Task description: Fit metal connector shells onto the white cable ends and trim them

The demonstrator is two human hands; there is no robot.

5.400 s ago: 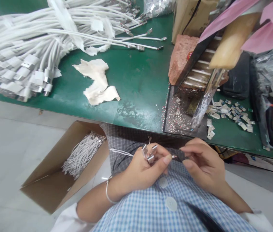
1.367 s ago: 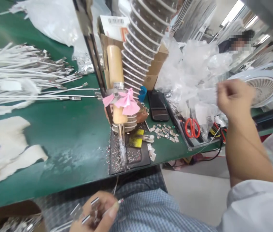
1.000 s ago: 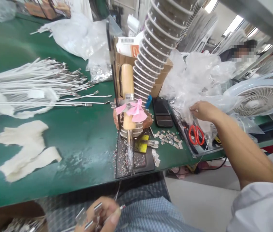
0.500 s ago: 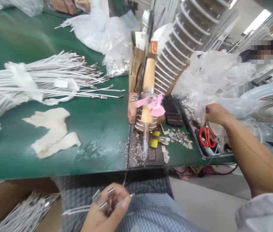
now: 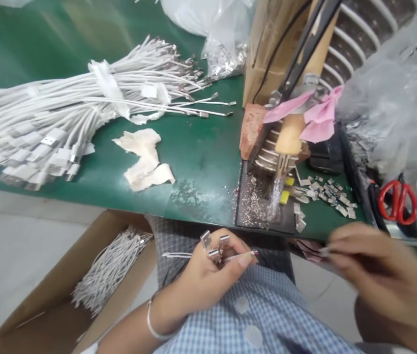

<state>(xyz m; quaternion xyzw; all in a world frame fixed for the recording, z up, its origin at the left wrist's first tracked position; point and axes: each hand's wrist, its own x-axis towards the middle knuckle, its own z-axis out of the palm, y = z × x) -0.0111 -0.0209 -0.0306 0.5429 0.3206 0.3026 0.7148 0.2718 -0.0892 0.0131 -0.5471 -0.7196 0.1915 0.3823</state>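
Note:
My left hand (image 5: 208, 275) is closed in my lap on several white cables (image 5: 179, 255). Their metal plugs (image 5: 214, 244) stick up between the fingers, and one stripped end pokes out past the thumb. My right hand (image 5: 371, 270), blurred by motion, sits low at the right below the table edge. Its fingers are pinched on something thin and pale that I cannot make out. A soldering iron (image 5: 285, 147) with a wooden handle rests in its coiled stand above a dark tray (image 5: 256, 201) strewn with solder bits.
A big bundle of white cables (image 5: 61, 118) lies on the green table (image 5: 201, 152), beside a torn pale rag (image 5: 144, 160). Small metal shells (image 5: 330, 191), red scissors (image 5: 398, 201) and plastic bags (image 5: 396, 98) are at the right. A cardboard box (image 5: 64, 290) of cables stands on the floor.
My right hand came back from the plastic bags by the scissors down to my lap. The view dropped from the far table toward my hands. The left hand kept its cables.

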